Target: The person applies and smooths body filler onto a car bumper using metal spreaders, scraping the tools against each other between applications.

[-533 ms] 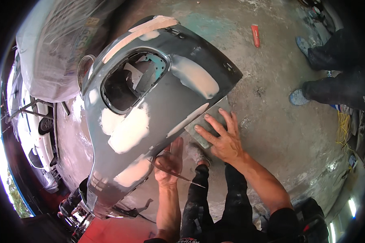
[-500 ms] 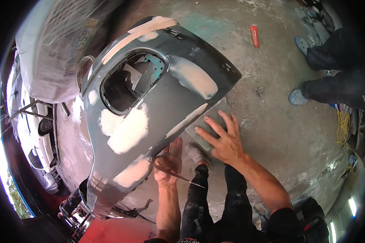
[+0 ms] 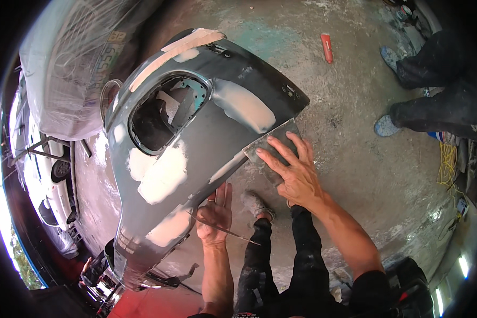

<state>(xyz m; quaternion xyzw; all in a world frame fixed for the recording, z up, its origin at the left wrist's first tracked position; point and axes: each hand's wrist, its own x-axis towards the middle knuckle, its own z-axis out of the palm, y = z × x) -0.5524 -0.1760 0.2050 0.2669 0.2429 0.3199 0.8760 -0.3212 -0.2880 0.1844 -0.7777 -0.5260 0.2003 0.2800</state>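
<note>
A grey car body panel [image 3: 196, 132] with white filler patches and a large opening stands tilted in front of me. My right hand [image 3: 298, 172] lies spread flat on a grey sanding sheet [image 3: 274, 140], pressing it against the panel's right edge. Just under the panel's lower edge is my left hand [image 3: 215, 212]. Its fingers are stretched upward and it holds a thin flat spreader blade [image 3: 233, 233] across the palm. My legs in dark trousers stand below, between the two forearms.
Another person's legs and blue shoes [image 3: 434, 85] stand at the upper right on the concrete floor [image 3: 365, 175]. An orange-red tool [image 3: 327, 47] lies on the floor behind the panel. A plastic-covered car [image 3: 71, 69] and a white car [image 3: 47, 180] are at the left. A yellow cord [image 3: 448, 164] lies at the right.
My right hand with the sanding sheet has shifted slightly up along the panel's edge. The left hand has hardly moved.
</note>
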